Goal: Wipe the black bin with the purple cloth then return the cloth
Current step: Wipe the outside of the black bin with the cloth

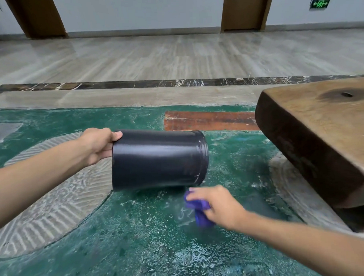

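Observation:
The black bin (157,159) is a smooth round cylinder, tipped on its side above the green floor, its rimmed end pointing right. My left hand (98,145) grips its left end, thumb over the top edge. My right hand (217,207) is just below the bin's right end, fingers closed on the bunched purple cloth (199,210), which hangs down from my fist. The cloth is close under the bin's lower edge but apart from it.
A thick dark wooden slab table (323,136) juts in at the right, close to my right arm. A reddish wooden plank (209,121) lies on the worn green floor behind the bin. Grey tiled floor and a wall lie beyond.

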